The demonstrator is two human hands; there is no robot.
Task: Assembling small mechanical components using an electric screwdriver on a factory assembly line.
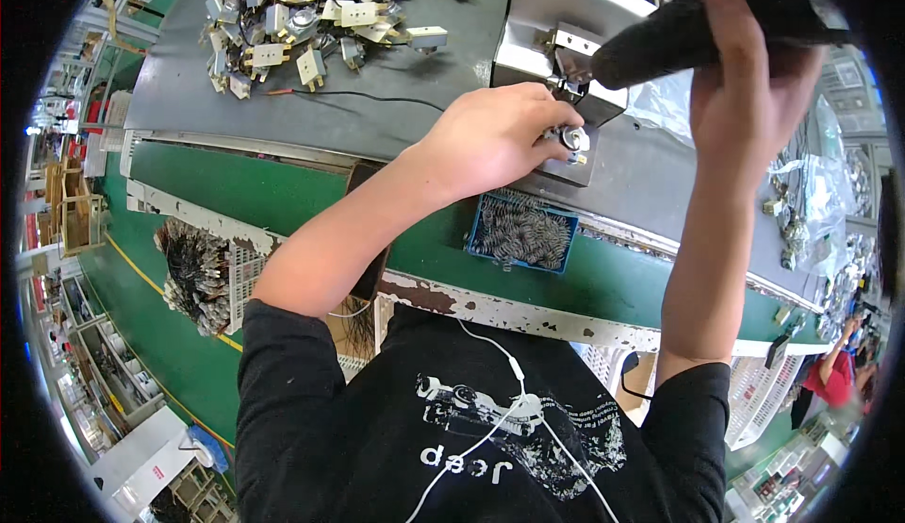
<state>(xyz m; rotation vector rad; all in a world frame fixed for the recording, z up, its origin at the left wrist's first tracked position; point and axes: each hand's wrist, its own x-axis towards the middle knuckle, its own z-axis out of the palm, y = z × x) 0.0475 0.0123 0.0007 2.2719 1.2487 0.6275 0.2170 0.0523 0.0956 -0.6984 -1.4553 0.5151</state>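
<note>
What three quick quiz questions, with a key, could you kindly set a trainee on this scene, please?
1. True or false: the left grip and the right grip are both holding something.
2. What fills the blue tray? A) wooden blocks; B) coil springs; C) glass bottles.
3. Fill in the side: in the picture, the heap of small parts lies to the ____ of the silvery metal fixture.

Key: 1. True: the left pinches a small metal part, the right holds a black object. 2. B. 3. Left.
</note>
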